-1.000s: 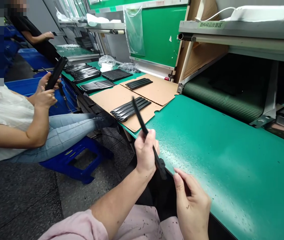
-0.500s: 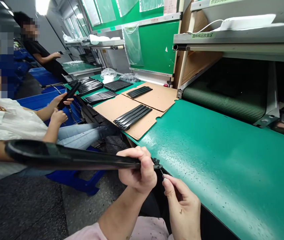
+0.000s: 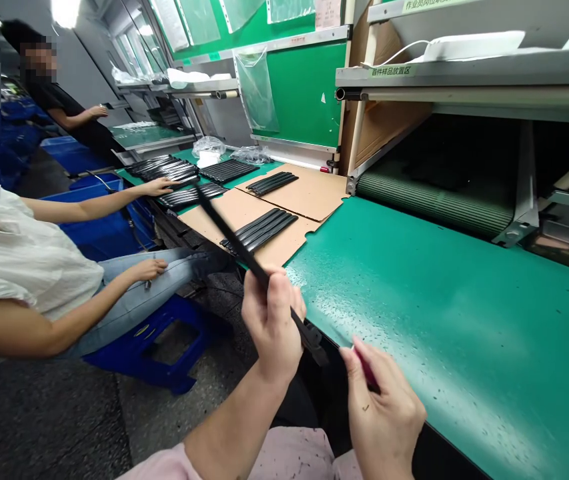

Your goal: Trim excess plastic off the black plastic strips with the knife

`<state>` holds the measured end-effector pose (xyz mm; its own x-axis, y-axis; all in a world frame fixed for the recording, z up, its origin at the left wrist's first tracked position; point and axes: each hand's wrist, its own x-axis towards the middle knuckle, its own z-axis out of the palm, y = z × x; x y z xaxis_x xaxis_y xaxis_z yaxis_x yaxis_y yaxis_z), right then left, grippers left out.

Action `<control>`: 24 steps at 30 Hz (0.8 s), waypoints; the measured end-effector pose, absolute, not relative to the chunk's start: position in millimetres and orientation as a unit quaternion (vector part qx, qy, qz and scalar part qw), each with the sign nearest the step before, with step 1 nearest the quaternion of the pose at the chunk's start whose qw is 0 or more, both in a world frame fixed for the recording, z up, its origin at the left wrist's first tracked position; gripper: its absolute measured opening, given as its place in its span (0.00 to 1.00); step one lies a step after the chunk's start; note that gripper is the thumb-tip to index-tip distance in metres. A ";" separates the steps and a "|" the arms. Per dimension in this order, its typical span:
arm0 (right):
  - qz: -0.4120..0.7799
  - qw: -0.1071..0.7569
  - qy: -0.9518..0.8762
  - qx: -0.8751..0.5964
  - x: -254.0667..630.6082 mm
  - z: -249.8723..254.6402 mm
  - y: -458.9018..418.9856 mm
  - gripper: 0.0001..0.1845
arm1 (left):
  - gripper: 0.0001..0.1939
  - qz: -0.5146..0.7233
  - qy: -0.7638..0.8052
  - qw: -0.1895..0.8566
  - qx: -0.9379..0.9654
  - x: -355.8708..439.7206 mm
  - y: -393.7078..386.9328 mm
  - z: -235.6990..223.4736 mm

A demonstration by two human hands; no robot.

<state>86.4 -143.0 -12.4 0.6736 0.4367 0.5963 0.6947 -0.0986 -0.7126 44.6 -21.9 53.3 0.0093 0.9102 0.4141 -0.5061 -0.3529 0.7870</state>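
Swung from level to pointing away over half a second, our long black strip (image 3: 244, 248) sat clenched in our left hand (image 3: 271, 323), notched end just beside our right hand (image 3: 384, 407) pinching a small reddish tool (image 3: 367, 373).

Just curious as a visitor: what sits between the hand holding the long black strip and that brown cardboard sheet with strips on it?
Only bare green table, in the head view.

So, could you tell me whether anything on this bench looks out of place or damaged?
Nothing stands out. The black strips lie in neat rows on the cardboard sheets, and the green mat shows only small dark specks. The left hand holds one strip.
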 end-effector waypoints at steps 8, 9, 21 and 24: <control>0.002 0.483 -0.518 -0.706 113.9 -6.6 -150.3 0.18 | 0.17 0.343 0.288 0.808 0.383 58.9 -17.4 47.8; -0.002 0.457 -0.540 -0.706 116.0 -4.6 -149.2 0.21 | 0.17 0.321 0.289 0.817 0.383 60.0 -18.3 45.8; -0.005 0.405 -0.575 -0.711 125.7 -4.0 -142.4 0.34 | 0.18 0.241 0.291 0.852 0.363 64.8 -22.2 33.7; 0.017 0.432 -0.506 -0.747 131.7 -2.9 -140.2 0.28 | 0.20 0.228 0.290 0.856 0.363 65.9 -21.7 34.2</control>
<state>131.7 -140.2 -2.9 0.4882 0.7698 0.4113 0.7404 -0.1158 -0.6621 65.9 -21.7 34.2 0.7276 0.6009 -0.3308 -0.1800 0.6326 0.7533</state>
